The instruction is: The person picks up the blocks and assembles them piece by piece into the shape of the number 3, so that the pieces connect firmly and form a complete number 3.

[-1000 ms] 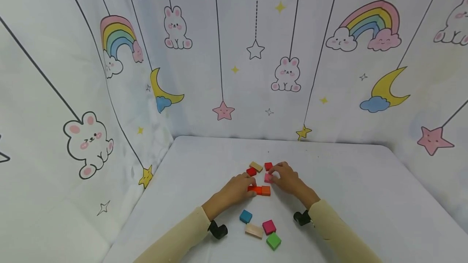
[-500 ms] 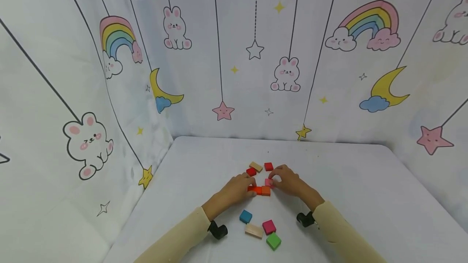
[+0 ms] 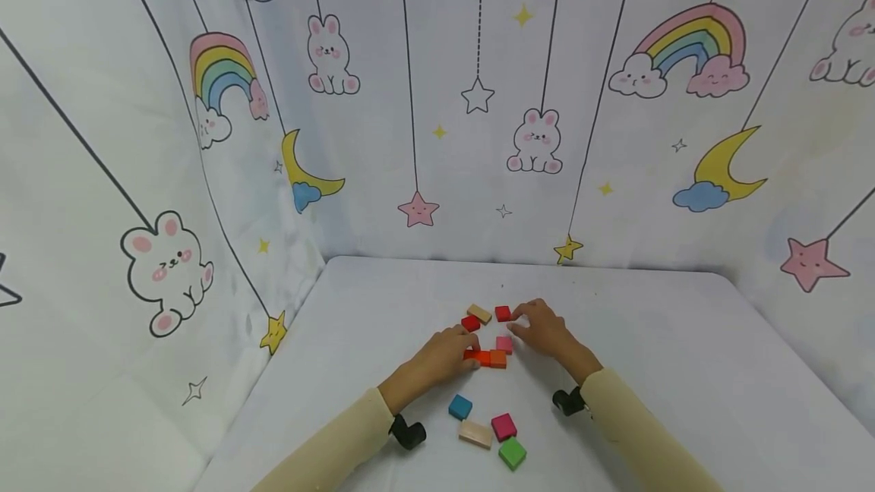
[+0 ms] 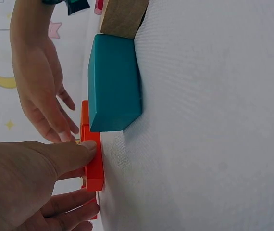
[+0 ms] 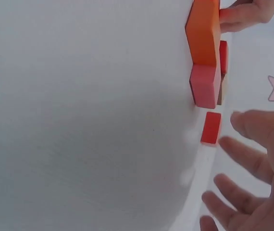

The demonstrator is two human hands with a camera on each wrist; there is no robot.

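Observation:
In the head view my left hand (image 3: 446, 355) grips a long red-orange block (image 3: 481, 357); the left wrist view shows the thumb (image 4: 86, 148) on its near face, the other fingers partly behind it. An orange block (image 3: 498, 359) sits at its right end, and a pink block (image 3: 504, 345) stands just behind that one. My right hand (image 3: 543, 326) holds nothing. Its fingers are parted beside a red block (image 3: 503, 313), apart from it as far as the right wrist view (image 5: 211, 128) shows.
Behind the left hand lie another red block (image 3: 470, 323) and a wooden block (image 3: 480, 313). Nearer the front are a blue block (image 3: 460, 407), a wooden block (image 3: 475, 433), a crimson block (image 3: 503, 427) and a green block (image 3: 512, 453). A patterned curtain (image 3: 369, 173) backs the white table (image 3: 649, 340).
The right hand drew the pink block toward the orange one, let it go, and moved back up beside the far red block. The left hand stayed in place.

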